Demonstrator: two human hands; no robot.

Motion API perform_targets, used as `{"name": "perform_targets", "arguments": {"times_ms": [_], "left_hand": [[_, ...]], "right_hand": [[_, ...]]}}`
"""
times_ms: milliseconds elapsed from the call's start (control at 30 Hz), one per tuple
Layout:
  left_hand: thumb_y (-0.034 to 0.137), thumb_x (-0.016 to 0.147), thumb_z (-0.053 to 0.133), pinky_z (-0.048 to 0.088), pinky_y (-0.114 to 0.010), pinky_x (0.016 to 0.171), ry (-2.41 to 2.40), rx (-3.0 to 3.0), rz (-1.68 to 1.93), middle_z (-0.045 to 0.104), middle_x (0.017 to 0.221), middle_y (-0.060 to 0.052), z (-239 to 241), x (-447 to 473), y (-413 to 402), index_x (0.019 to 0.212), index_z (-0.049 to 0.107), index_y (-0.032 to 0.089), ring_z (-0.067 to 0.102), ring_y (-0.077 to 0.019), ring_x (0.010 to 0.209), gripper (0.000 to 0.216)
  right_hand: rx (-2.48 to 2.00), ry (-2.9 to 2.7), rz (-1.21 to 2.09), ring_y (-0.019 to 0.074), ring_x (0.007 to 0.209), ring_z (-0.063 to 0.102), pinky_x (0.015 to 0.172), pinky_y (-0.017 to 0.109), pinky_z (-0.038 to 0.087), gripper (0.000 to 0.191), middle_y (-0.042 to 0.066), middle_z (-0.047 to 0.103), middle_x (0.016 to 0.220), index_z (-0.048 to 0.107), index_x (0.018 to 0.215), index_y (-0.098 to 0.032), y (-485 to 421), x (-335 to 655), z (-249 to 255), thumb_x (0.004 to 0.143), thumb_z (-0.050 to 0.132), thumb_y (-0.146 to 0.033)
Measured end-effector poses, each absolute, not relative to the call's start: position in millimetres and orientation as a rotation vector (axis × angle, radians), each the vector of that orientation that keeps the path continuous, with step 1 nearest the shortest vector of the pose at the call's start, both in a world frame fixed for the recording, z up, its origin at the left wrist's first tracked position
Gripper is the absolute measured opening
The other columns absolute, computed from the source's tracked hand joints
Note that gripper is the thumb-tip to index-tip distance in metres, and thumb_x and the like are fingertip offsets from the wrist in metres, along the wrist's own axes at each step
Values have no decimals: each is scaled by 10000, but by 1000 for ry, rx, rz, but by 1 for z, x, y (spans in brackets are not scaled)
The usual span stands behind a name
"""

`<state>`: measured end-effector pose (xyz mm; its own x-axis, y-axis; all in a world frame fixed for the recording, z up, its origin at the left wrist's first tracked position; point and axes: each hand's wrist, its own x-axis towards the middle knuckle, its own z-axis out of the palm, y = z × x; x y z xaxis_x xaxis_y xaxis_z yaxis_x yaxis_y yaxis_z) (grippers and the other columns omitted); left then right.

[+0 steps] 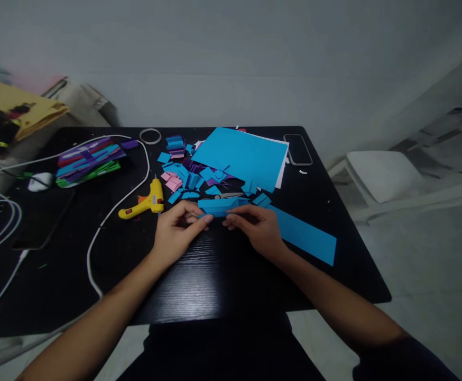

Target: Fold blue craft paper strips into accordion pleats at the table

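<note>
A folded blue paper strip (218,205) is pinched between both hands above the near middle of the black table. My left hand (178,227) grips its left end between thumb and fingers. At the other end, my right hand (258,227) pinches the strip, thumb toward me. Beyond the hands lie scattered blue paper pieces (191,179) and a pair of scissors (230,196), partly covered. A flat blue paper strip (308,235) stretches out to the right, its left end behind my right hand. A yellow glue gun (147,203) rests left of my left hand.
A large blue sheet (242,159) lies over white paper at the back. Pink paper pieces (172,181), a tape ring (150,136) and a bundle of coloured strips (90,159) are leftward. Phones lie at right (298,150) and left (43,222). A white cable (112,211) crosses the table.
</note>
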<state>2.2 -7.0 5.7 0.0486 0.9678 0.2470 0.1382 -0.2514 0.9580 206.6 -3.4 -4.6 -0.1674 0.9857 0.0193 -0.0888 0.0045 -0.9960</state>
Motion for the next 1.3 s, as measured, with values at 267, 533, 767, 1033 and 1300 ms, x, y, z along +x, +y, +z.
{"name": "perform_targets", "arguments": {"times_ms": [267,533,767,1033,1300], "left_hand": [[322,790,841,537,-217,523,1109,1305,1335,634,666,65,-3,9,-5,947,481,231,666,-126,560,403],[381,921,684,542,-362,927,1224,1722,1116,638,1223,-104,-2,-9,0,1279,623,213,627,-234,1111,400],[363,899,730,504,-275,746,1189,1730,995,665,817,-8,-8,3,-4,964,720,185,629,-160,775,190],[395,893,728,414,-211,579,1129,1586,908,572,693,41,-3,4,-4,931,682,178,516,-98,608,225],[397,920,710,461,-199,542,1138,1648,892,635,701,25,-7,2,-6,984,717,189,574,-99,583,218]], "right_hand": [[-1030,-1092,1456,216,771,792,667,317,644,464,-10,763,777,476,976,-249,0,203,-7,769,860,-408],[-1122,-1368,1316,187,825,731,771,343,611,222,27,743,899,667,940,-213,0,206,-15,823,802,-346],[-1039,-1374,1368,177,827,724,771,329,601,271,18,744,904,692,1015,-228,-3,203,-19,793,826,-307],[-1046,-1264,1394,186,862,742,835,354,619,311,16,755,883,706,927,-226,0,206,-15,721,898,-356],[-1015,-1334,1430,195,839,757,846,376,616,175,18,788,879,765,895,-224,-5,203,-16,777,850,-321]]}}
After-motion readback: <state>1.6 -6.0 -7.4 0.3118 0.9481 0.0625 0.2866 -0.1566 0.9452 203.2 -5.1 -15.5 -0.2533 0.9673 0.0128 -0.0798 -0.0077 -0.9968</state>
